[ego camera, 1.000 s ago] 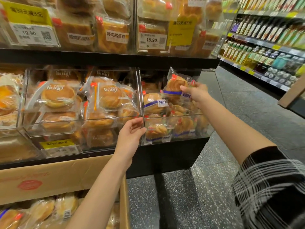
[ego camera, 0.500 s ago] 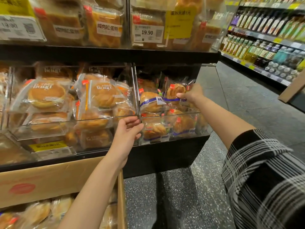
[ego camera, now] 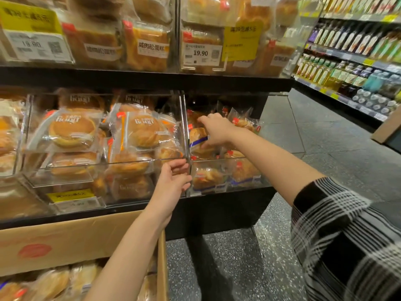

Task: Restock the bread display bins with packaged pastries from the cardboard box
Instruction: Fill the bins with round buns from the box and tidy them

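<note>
My right hand [ego camera: 216, 129] reaches into the right clear display bin [ego camera: 219, 160]. Its fingers lie over the top of a packaged pastry with a blue band [ego camera: 196, 135] and its thumb is under it. Another packaged pastry [ego camera: 244, 122] leans at the back right of that bin. My left hand [ego camera: 173, 181] is at the bin's front wall beside the divider [ego camera: 184, 127], fingers loosely curled and touching the acrylic, holding nothing. The cardboard box [ego camera: 65, 242] stands at lower left, with several packaged pastries [ego camera: 54, 283] inside.
The bins to the left hold round packaged buns [ego camera: 72, 132]. The upper shelf carries packaged cakes and price tags [ego camera: 200, 54]. A bottle shelf [ego camera: 355, 68] lines the aisle on the right. Speckled grey floor [ego camera: 227, 268] lies below the display.
My right hand let go of the pastry it held at the bin's back right and moved left onto the blue-banded one. My left hand stayed at the bin front.
</note>
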A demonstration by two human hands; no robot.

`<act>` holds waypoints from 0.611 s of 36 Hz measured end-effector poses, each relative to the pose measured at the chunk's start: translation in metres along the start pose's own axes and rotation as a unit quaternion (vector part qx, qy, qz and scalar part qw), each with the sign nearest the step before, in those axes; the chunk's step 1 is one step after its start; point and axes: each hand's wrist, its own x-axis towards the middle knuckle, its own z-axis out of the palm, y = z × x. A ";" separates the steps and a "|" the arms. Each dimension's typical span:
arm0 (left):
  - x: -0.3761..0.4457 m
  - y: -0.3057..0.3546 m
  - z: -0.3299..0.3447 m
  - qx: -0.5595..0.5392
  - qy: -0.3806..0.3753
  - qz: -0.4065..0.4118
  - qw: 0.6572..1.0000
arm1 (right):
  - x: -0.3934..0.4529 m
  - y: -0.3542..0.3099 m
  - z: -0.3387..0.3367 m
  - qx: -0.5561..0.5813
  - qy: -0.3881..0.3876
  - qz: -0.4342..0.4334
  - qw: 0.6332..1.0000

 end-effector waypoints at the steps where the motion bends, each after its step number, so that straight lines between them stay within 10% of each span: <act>1: 0.001 0.000 0.000 0.004 0.001 0.002 1.000 | 0.003 0.000 -0.003 -0.009 -0.001 0.006 1.000; 7: 0.002 0.000 -0.001 0.025 -0.011 0.012 1.000 | 0.009 -0.002 -0.004 -0.079 0.030 -0.006 0.996; 13: 0.002 0.000 -0.003 0.022 -0.016 0.006 1.000 | 0.006 -0.002 0.004 -0.067 0.221 -0.002 0.973; 22: -0.003 0.005 -0.008 0.071 -0.051 0.011 0.996 | 0.000 -0.010 0.021 -0.053 0.185 0.045 0.980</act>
